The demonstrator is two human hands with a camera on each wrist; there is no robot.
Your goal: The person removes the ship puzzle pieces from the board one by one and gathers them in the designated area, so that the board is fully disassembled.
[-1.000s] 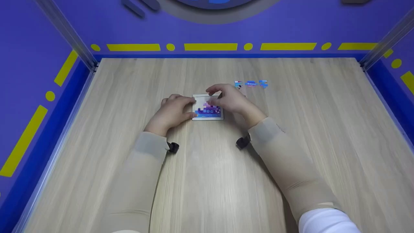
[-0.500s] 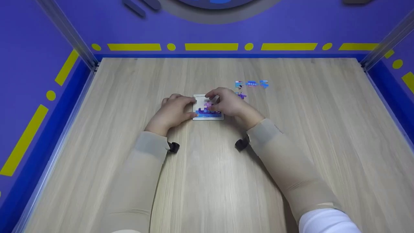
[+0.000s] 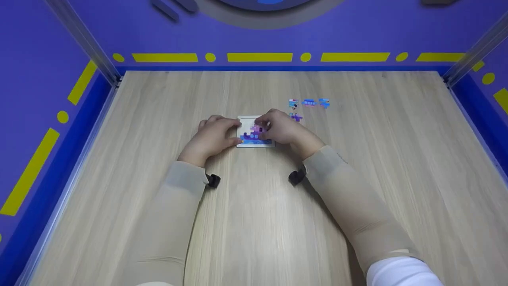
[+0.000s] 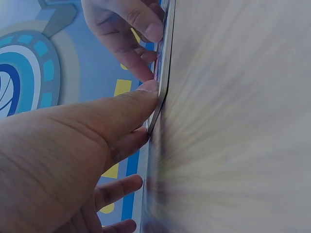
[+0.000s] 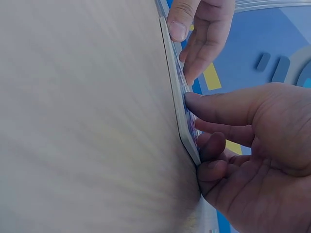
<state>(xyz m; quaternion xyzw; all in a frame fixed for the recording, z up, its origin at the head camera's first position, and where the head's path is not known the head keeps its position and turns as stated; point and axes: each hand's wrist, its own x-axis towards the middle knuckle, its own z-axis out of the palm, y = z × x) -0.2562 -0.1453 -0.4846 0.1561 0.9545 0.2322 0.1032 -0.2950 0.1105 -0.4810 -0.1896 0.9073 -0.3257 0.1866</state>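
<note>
A small square jigsaw tray [image 3: 255, 145] with a pale rim lies on the table, part of its purple and blue boat picture [image 3: 251, 140] laid in its lower half. My left hand [image 3: 210, 138] holds its left edge, with thumb and index finger spread along the rim. Over the right side is my right hand [image 3: 282, 127], thumb and index finger at a pink and purple puzzle piece [image 3: 260, 129] that they partly cover. In the right wrist view, the thumb [image 5: 218, 104] touches the picture surface. Other fingers curl beside the tray's edge.
Loose puzzle pieces lie beyond my right hand: a row of three, including a blue one [image 3: 309, 103], and a purple one [image 3: 296, 117] nearer. The wooden table [image 3: 246, 222] is bounded by blue walls [image 3: 258, 39] with yellow marks.
My right hand has drawn slightly nearer, its thumb sliding down over the picture and its index finger curling in. The purple loose piece has come into view. My left hand stays put.
</note>
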